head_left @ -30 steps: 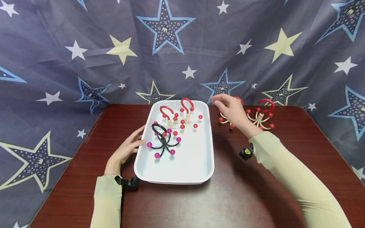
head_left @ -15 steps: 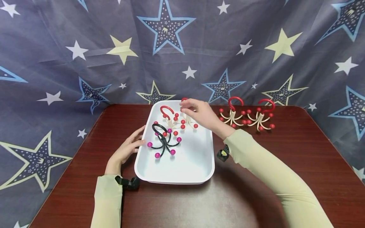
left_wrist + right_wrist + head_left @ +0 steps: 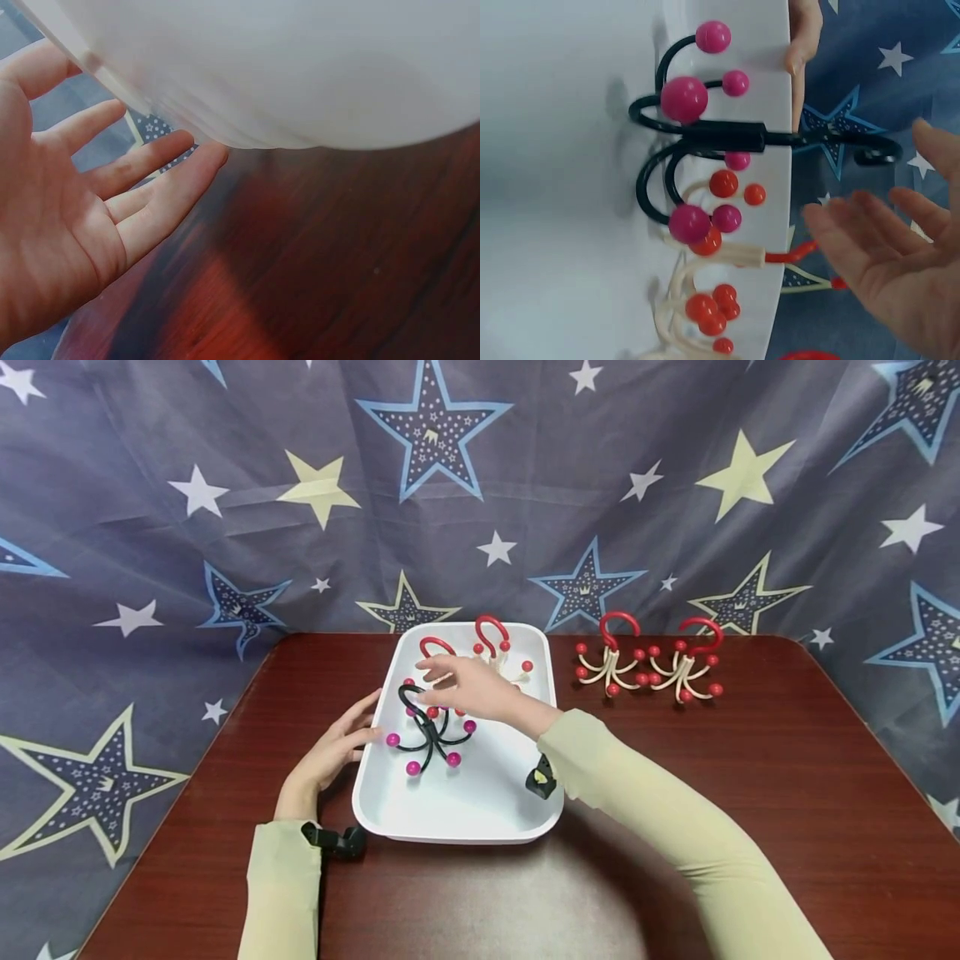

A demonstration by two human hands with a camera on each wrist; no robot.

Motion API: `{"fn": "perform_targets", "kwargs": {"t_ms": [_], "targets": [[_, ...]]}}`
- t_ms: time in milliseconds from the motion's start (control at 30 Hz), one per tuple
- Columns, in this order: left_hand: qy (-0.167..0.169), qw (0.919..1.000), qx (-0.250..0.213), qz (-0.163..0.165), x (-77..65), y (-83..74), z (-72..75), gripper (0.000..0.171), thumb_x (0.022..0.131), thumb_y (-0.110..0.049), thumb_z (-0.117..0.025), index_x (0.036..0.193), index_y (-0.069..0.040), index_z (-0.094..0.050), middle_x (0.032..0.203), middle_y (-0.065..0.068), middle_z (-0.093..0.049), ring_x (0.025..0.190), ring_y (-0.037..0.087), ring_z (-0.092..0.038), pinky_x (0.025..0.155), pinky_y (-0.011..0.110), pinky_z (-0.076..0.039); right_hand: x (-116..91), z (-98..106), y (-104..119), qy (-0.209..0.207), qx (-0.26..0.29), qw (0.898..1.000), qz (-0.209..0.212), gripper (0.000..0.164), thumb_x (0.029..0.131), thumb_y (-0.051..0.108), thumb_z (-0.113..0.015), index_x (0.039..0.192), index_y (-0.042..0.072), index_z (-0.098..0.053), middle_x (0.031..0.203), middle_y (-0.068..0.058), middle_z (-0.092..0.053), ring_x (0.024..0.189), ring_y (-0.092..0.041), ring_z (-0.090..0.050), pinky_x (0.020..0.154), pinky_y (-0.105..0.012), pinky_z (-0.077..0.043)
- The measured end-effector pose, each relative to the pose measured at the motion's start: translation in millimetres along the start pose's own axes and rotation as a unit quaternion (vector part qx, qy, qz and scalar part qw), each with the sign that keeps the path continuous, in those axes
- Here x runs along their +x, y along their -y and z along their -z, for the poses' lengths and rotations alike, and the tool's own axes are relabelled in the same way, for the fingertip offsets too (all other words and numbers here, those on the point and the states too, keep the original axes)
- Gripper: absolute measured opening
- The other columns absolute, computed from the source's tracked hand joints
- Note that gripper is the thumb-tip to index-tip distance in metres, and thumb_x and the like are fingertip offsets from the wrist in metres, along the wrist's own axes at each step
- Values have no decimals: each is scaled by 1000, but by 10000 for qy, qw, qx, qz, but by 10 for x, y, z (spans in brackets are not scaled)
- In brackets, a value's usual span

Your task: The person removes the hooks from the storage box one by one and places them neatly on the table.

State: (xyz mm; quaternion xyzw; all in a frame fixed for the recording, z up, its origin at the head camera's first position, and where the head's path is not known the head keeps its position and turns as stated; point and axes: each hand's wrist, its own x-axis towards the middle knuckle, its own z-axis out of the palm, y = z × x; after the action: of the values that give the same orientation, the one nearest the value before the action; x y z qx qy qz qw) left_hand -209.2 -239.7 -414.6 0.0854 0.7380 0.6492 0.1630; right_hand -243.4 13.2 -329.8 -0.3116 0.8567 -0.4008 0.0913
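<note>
My right hand (image 3: 480, 687) is over the white tray (image 3: 480, 814), beside the curved top of a black multi-arm hook hanger (image 3: 430, 732) tipped with pink balls. In the right wrist view, the thumb and fingers of this hand (image 3: 896, 259) lie on either side of the black hook (image 3: 724, 137), with a gap showing. The hanger stands upright in the tray. My left hand (image 3: 330, 762) rests against the tray's left wall, its fingers extended in the left wrist view. Behind the right hand, two cream hangers with red hooks, one (image 3: 492, 628) farther back and one (image 3: 435, 644) nearer, are partly hidden.
To the right of the tray, two more cream hangers with red hooks and red balls stand on the brown table (image 3: 750, 793), one (image 3: 611, 662) left of the other (image 3: 684, 672). A star-patterned curtain (image 3: 255, 435) hangs behind the table.
My right hand has moved left from the hangers on the table, across the tray, to the black hanger's hook. The left hand and the hangers have stayed in place.
</note>
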Motion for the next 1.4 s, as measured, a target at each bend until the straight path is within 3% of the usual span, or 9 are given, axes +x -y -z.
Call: {"fn": "perform_targets", "kwargs": {"t_ms": [167,433,600,800,1067,1233,1400], "targets": [[0,10000,8,-19,46,96,46,63,92,-13,-50,146,-24,-19,138,21,-35,99,13,-57,76,35,-52,30,-116,9,339,-62,9994,-63,55,84,35,-63,133,15,-47,125,-3,-56,106,-18,-59,84,-26,-48],[-9,9999,26,-114,66,160,68,64,91,-17,-52,146,-25,-20,137,21,-34,100,13,-57,76,35,-52,73,-249,21,114,-433,9989,130,41,90,29,-56,129,16,-52,122,0,-59,98,-11,-58,85,-24,-46],[-13,9999,2,-142,71,172,65,64,92,-15,-52,146,-25,-20,136,21,-34,100,12,-57,76,34,-52,87,-289,16,-77,-495,9986,194,33,93,25,-52,125,18,-57,117,1,-62,83,-7,-59,79,-22,-45],[9,9999,64,-117,62,149,66,65,91,-13,-52,146,-26,-19,135,22,-35,99,13,-57,76,35,-52,67,-263,-17,-191,60,9996,189,31,93,23,-51,122,16,-59,108,0,-64,72,-12,-63,69,-19,-47],[-56,9996,262,-62,36,53,62,67,88,-13,-58,145,-20,-23,133,24,-38,96,13,-59,75,34,-52,23,-64,34,-572,836,9944,309,30,92,23,-54,121,15,-59,107,-2,-65,90,-8,-63,72,-21,-50],[73,9999,79,-53,22,67,86,66,89,-10,-56,145,-19,-22,135,22,-35,98,12,-58,76,33,-52,-26,110,101,-763,1417,9861,423,29,92,18,-53,120,10,-59,104,-8,-66,92,-13,-64,75,-27,-52],[93,9999,34,-72,11,79,103,66,89,-9,-55,145,-18,-21,135,23,-34,98,11,-58,76,32,-52,-127,301,145,-1025,2073,9708,641,27,93,13,-51,117,3,-58,104,-16,-64,95,-21,-63,78,-33,-52]]}}
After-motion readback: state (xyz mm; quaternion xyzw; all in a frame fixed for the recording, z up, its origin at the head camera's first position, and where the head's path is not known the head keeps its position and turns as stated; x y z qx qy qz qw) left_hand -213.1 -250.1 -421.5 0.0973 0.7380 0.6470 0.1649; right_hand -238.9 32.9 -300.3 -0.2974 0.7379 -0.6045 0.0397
